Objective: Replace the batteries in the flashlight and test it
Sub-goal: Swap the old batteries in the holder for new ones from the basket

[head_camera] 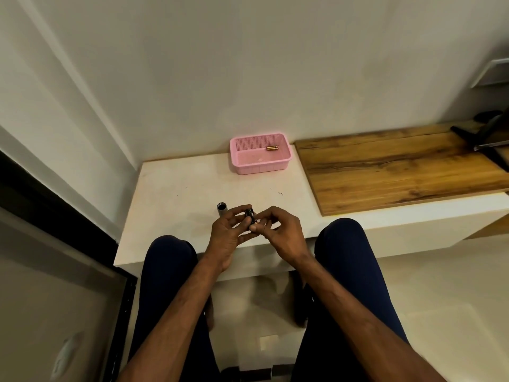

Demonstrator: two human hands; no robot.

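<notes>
My left hand (pixel 228 232) and my right hand (pixel 281 232) meet over the near edge of the white table (pixel 176 194). Between their fingertips they grip a small black cylinder (pixel 250 215), which looks like a battery holder or battery. The grey flashlight tube (pixel 222 209) lies on the table just left of my left hand, open end facing away. A copper-coloured battery (pixel 272 148) lies in the pink basket (pixel 260 164) at the back of the table.
A wooden board (pixel 399 166) covers the table's right part, with a dark stand (pixel 484 139) at its far right. A wall rises behind. My knees in dark trousers flank the table edge. A dark-framed panel stands at the left.
</notes>
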